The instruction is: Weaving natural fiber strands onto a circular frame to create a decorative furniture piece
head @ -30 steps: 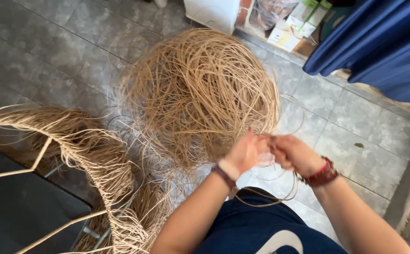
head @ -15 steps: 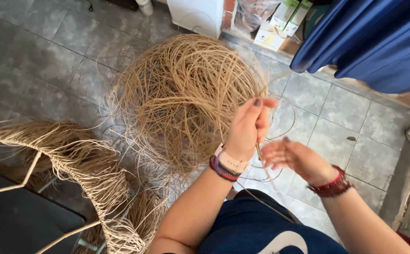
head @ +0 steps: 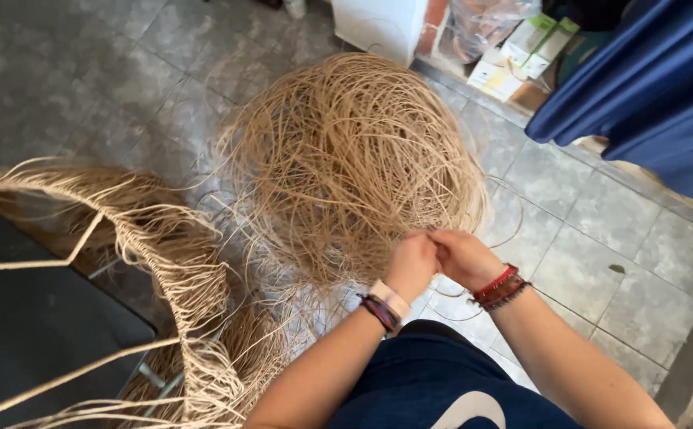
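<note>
Where half a second ago they were apart, the left hand (head: 411, 264) and right hand (head: 459, 256) now meet, apparently pinching a strand below the tangled tan rattan-fibre ball (head: 346, 159) on the floor; gathering seemingly continues.

white-green cartons (head: 538, 37) | top right | cream box (head: 496, 78) beside

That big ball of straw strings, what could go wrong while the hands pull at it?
The ball is a loose tangle, so a pulled strand might knot tighter or snap. The left hand and right hand are bare and pinched together on thin strands, which could perhaps scrape fingers. Loose strands also trail toward the woven frame and might snag.
</note>
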